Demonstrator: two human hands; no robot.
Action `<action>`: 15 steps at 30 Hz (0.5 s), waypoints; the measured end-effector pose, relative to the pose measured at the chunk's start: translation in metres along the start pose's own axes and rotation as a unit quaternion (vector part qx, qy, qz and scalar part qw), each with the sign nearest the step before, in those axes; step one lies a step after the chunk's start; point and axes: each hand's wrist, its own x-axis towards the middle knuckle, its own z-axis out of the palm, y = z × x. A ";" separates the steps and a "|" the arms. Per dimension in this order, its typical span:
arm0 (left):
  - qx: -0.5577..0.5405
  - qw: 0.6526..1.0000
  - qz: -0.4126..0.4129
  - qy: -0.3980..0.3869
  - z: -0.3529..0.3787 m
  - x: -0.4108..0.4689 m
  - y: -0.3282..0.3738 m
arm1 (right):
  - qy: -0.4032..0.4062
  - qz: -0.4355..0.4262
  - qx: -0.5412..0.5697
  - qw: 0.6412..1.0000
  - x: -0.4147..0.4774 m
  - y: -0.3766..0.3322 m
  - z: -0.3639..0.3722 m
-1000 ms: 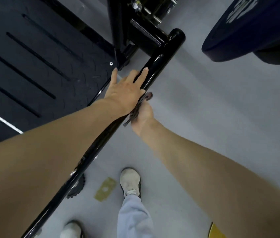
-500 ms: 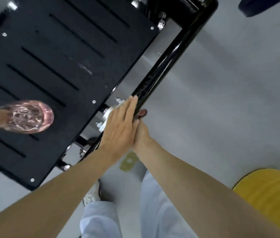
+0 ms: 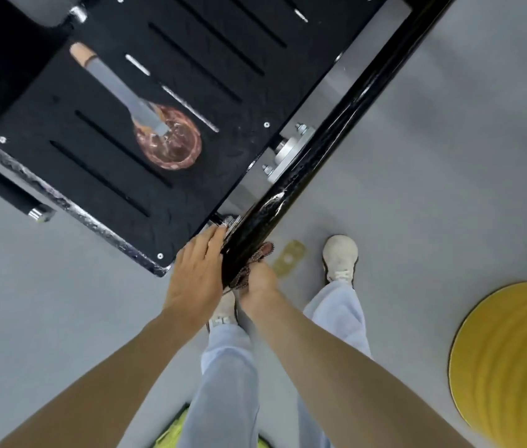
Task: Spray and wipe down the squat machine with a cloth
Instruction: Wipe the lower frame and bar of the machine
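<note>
Wiping is the step in hand: the right hand (image 3: 260, 279) grips the cloth (image 3: 257, 258) against the near end of the squat machine's black frame tube (image 3: 330, 134). The left hand (image 3: 195, 276) rests beside it, fingers straight and pressed together. Next, likely, the cloth must slide along the tube under steady pressure.

The squat machine's glossy black round steel tube (image 3: 333, 140) is running diagonally from 1 o'clock down to centre. Its black slotted tread-pattern footplate (image 3: 210, 176) is lying alongside at 11 o'clock. A dark reddish-brown woven cloth (image 3: 262, 253) is sitting bunched against the tube's lower end. A clear pink spray bottle (image 3: 171, 143) is standing on the footplate.
</note>
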 end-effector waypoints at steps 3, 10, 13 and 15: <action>-0.014 0.999 -0.041 -0.004 -0.001 -0.020 -0.018 | 0.013 0.009 -0.024 1.000 0.001 0.022 -0.004; -0.120 0.971 -0.188 0.081 0.010 -0.069 -0.030 | 0.016 0.047 -0.086 0.995 0.011 0.065 -0.013; -0.242 0.913 -0.308 0.112 0.021 -0.079 -0.027 | -0.025 0.071 -0.035 0.997 0.009 0.078 -0.009; -0.298 0.858 -0.398 0.125 0.024 -0.085 -0.026 | -0.042 0.083 0.030 0.995 0.010 0.084 -0.005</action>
